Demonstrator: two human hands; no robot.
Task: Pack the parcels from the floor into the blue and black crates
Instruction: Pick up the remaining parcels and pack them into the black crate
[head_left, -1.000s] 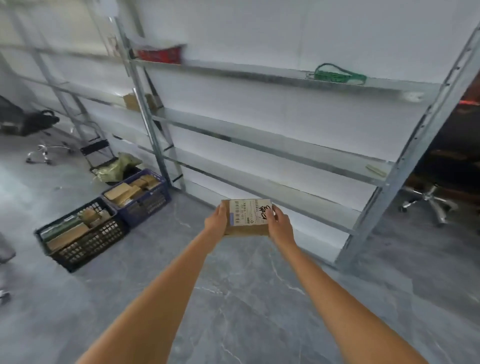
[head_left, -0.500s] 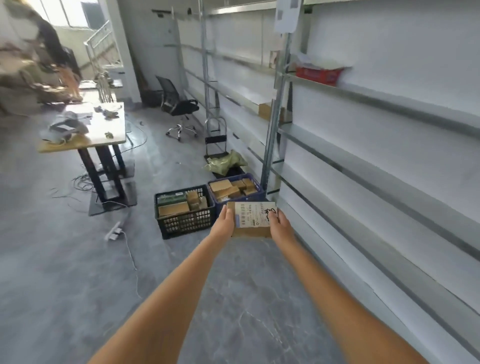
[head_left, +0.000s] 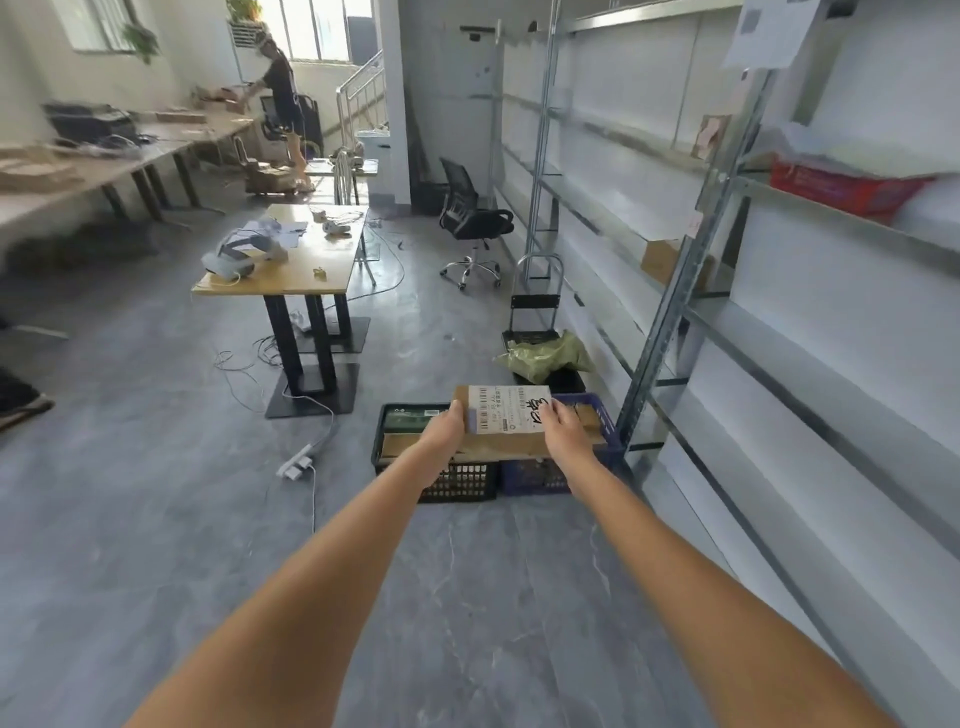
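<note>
left hand grips parcel's left edge | right hand grips its right edge | parcel, brown with white label up, held level in the air in front of the crates | black crate and blue crate side by side on floor by shelving upright, both holding parcels

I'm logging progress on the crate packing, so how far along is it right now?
Done: the black crate and the blue crate already hold cardboard parcels. In hand: the left hand and right hand grip a labelled parcel in front of the crates, not yet set in. Left: placing it; no other parcels show on the floor here.
</note>
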